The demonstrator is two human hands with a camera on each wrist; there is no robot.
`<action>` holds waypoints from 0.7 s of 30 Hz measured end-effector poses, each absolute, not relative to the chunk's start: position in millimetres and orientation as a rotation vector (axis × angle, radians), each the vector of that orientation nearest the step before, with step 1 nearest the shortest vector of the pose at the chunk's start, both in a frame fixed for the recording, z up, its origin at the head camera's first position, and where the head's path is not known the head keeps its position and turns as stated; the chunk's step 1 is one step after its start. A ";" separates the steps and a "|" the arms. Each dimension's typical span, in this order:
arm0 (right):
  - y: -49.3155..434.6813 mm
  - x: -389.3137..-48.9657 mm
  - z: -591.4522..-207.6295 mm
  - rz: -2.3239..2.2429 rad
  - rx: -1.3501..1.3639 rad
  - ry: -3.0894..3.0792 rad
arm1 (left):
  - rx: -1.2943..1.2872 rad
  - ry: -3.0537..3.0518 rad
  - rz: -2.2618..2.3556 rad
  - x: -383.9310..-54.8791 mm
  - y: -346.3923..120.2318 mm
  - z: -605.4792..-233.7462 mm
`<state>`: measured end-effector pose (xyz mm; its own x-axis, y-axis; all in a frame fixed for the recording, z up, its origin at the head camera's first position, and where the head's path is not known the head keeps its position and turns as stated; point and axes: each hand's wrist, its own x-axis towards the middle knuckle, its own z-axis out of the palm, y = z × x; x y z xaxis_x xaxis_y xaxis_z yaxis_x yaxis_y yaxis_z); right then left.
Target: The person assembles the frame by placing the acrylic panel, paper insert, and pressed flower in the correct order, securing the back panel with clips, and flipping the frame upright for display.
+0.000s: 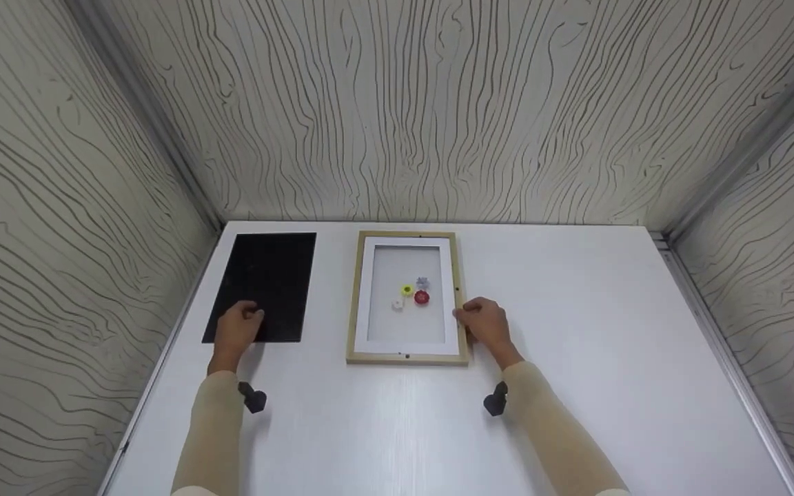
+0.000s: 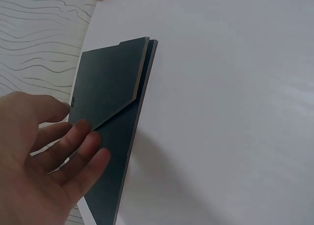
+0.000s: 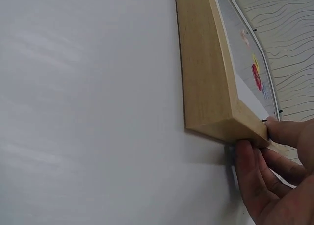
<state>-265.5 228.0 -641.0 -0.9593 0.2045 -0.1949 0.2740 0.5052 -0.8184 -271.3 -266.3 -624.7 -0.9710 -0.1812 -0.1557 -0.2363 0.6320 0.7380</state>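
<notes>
A light wooden picture frame (image 1: 369, 359) lies on the white table, with a white inner border (image 1: 448, 296). Inside it sit a red flower (image 1: 422, 297), a yellow flower (image 1: 407, 290), a white flower (image 1: 398, 304) and a grey-blue one (image 1: 422, 282). My right hand (image 1: 486, 322) grips the frame's right side, thumb on top and fingers against its outer wall (image 3: 203, 58). To the left lies a black backing board (image 1: 273, 275) with a flap (image 2: 110, 73) on its upper face. Over its near end, my left hand (image 2: 44, 156) has loosely bent fingers and holds nothing.
The white table (image 1: 576, 310) extends to the right of the frame and towards me. Wood-grain patterned walls (image 1: 404, 110) stand behind and at both sides, with grey metal rails (image 1: 721, 344) along the table's edges. Each wrist carries a small black device (image 1: 253, 398).
</notes>
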 end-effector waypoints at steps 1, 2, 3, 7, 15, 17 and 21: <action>227.5 -265.2 -640.4 -1.461 0.425 2.662 | -0.367 2.775 1.269 -271.5 -268.5 -623.8; 227.3 -265.0 -639.8 -1.452 0.429 2.665 | -0.376 2.772 1.264 -271.5 -270.9 -622.8; 226.8 -264.6 -638.9 -1.443 0.433 2.668 | -0.385 2.773 1.256 -271.7 -273.4 -621.9; 224.9 -263.3 -634.8 -1.418 0.433 2.683 | -0.406 2.789 1.234 -272.3 -284.6 -618.5; 225.0 -264.7 -631.1 -1.408 0.457 2.651 | -0.438 2.828 1.183 -271.8 -309.9 -619.3; 225.1 -265.6 -632.3 -1.405 0.451 2.659 | -0.460 2.832 1.175 -270.9 -315.8 -621.0; 226.4 -266.1 -638.7 -1.427 0.377 2.697 | -0.521 2.803 1.119 -267.5 -325.4 -625.9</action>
